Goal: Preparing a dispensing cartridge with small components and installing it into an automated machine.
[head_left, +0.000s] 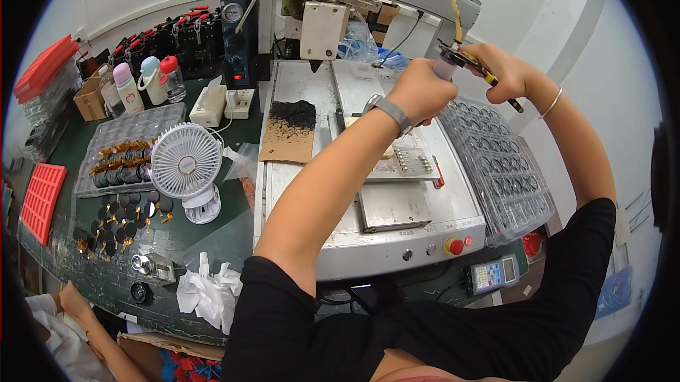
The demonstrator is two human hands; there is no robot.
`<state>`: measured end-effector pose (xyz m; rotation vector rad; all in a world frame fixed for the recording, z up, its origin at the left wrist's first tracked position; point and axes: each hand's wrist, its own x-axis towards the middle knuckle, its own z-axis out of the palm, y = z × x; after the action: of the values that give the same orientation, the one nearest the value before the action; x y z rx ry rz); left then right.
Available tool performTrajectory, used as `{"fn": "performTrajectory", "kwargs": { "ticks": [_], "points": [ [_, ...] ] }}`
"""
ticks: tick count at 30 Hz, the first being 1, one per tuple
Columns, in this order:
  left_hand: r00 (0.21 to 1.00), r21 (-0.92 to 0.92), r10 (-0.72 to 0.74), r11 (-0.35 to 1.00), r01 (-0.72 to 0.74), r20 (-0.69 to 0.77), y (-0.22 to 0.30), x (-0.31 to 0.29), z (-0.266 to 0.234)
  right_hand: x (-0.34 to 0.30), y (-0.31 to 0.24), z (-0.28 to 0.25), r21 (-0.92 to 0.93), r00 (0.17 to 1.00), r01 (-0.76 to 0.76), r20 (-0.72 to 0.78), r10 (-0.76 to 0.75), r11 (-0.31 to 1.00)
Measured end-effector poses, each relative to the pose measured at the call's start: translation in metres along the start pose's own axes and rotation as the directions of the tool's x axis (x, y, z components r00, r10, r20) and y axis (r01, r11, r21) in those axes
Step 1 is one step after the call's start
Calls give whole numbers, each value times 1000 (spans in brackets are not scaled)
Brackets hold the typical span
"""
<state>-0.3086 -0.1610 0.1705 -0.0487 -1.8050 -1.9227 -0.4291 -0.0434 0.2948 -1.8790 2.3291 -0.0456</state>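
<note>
Left hand (pixel 419 89): fingers closed around white tube (pixel 446 67). Right hand (pixel 504 70): fingers gripping yellow-handled pliers (pixel 473 63) at tube's 2 o'clock tip. Step: working tip; next calls for steady squeeze.

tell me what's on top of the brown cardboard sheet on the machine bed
A heap of small black bits covers the far end of the cardboard sheet; its near part is bare. What lies under the heap is hidden.
</note>
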Motion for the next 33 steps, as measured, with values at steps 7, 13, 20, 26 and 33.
{"fn": "performTrajectory", "kwargs": {
  "ticks": [7,13,20,26,33],
  "points": [
    [999,51,18,999,-15,-48,-11,7,-5,6,4,7,37,994,88,-63,-85,995],
    [997,107,6,994,3,-83,-15,9,-8,9,7,17,75,998,41,-50,-38,996],
    [993,170,32,985,-13,-114,-28,14,-10,11,12,25,23,997,9,-75,-8,1000],
    [985,250,72,968,-31,-159,-32,16,-15,11,7,32,67,994,-33,-104,40,997],
    [966,322,166,942,-96,-198,-37,18,-16,5,-7,37,20,982,-136,-131,137,991]
  ]
}}
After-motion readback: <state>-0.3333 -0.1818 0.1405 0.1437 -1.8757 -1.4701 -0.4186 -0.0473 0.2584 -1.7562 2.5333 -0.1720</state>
